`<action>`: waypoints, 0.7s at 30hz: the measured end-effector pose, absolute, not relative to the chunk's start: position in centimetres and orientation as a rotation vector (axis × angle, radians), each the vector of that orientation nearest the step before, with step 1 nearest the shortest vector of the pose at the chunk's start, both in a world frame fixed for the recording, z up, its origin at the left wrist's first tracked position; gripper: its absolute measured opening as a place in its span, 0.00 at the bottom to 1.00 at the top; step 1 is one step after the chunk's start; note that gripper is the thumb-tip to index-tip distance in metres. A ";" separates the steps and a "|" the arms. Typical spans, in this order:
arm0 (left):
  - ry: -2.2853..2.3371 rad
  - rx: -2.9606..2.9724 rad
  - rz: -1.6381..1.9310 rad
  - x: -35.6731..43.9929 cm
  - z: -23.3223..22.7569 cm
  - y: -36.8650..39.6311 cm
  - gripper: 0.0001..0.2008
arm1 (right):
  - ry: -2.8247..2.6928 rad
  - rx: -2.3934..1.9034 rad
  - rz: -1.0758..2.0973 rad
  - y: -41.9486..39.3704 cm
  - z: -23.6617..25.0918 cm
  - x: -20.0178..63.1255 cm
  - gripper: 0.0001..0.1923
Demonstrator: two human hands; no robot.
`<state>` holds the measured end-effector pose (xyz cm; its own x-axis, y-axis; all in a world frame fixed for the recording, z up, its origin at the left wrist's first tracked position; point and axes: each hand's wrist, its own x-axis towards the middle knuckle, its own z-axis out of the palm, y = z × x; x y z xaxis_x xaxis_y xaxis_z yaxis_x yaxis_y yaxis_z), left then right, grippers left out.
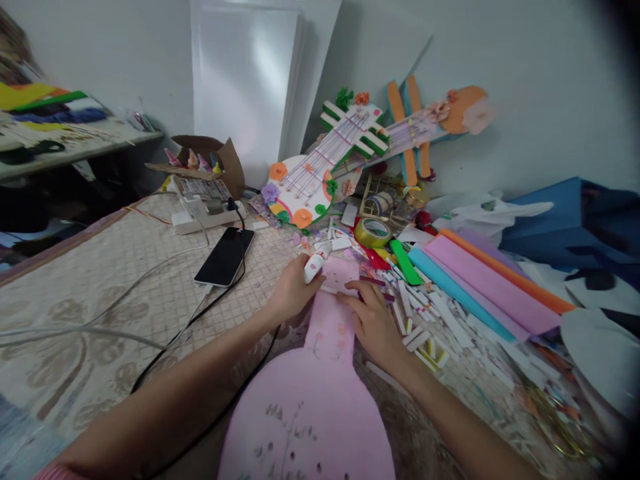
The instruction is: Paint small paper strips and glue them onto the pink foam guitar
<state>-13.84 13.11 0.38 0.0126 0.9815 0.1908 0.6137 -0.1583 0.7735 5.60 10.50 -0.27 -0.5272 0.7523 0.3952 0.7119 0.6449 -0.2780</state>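
A pink guitar-shaped board (310,400) lies in front of me, its round body close and its neck pointing away. Small drawn flowers, leaf marks and several dark holes show on it. My left hand (295,287) is wrapped around a white hot glue gun (316,262), whose nozzle points to the upper right beside the head of the board. My right hand (373,317) bends over the neck from the right, thumb and forefinger closed at the end of a thin pale strip (330,289) lying across it. Dark red strips (375,281) stick out past the right fingers.
Left of the board lie a black phone (225,257) and loose cables. A power strip (207,213) and a cardboard box (210,167) stand behind. Decorated instruments (320,167) lean at the wall. Paper scraps, yellow tape (373,232), coloured sheets (490,287) and scissors (555,420) cover the right.
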 end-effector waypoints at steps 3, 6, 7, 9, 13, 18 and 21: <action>1.497 1.841 1.054 -14.1 0.6 12.6 0.04 | -2.360 -1.141 0.122 10.5 -0.5 5.5 0.24; 1.371 1.872 1.056 -13.9 0.8 11.9 0.06 | -2.344 -1.141 0.127 10.5 -0.5 5.6 0.22; 1.348 1.875 1.051 -13.7 0.8 11.7 0.07 | -2.341 -1.140 0.126 10.5 -0.5 5.6 0.22; 1.332 1.867 1.039 -13.5 0.9 11.5 0.08 | -2.336 -1.139 0.121 10.5 -0.4 5.8 0.22; 1.361 1.831 1.023 -13.2 0.8 11.3 0.07 | -2.314 -1.148 0.095 10.2 -0.5 6.4 0.23; 1.403 1.793 0.990 -13.1 0.6 11.6 0.08 | -2.305 -1.172 0.080 10.0 -0.7 6.6 0.24; 1.428 1.772 0.975 -13.2 0.4 11.7 0.10 | -2.300 -1.171 0.097 10.2 -0.6 6.4 0.24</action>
